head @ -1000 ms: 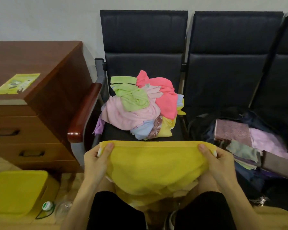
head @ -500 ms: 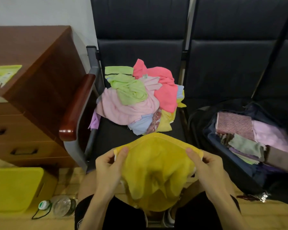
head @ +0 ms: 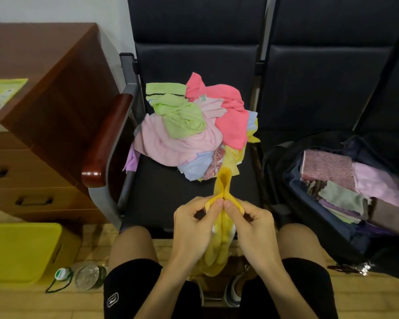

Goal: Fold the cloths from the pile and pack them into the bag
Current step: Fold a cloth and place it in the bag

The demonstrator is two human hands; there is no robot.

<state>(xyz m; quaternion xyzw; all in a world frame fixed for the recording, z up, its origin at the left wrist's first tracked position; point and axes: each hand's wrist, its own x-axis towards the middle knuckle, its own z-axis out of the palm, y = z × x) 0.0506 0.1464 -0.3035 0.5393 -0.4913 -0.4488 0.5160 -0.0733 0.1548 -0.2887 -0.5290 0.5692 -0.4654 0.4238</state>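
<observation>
A yellow cloth (head: 222,187) hangs folded in half between my knees, its top edge looping up in front of the pile. My left hand (head: 194,226) and my right hand (head: 251,224) pinch its two upper corners, thumbs touching in the middle. The pile of cloths (head: 189,130), pink, green, coral and pale blue, lies on the black chair seat (head: 161,199) ahead. The dark open bag (head: 293,176) sits on the seat to the right with several folded cloths (head: 329,171) inside.
A brown wooden cabinet (head: 44,93) with drawers stands at the left beside the chair's wooden armrest (head: 106,143). On the floor lie a yellow box (head: 19,249) and a plastic bottle (head: 88,275). My knees frame the gap below my hands.
My hands have come together from wide apart, bringing the yellow cloth's two corners to meet and folding it in half. The view has tilted downward.
</observation>
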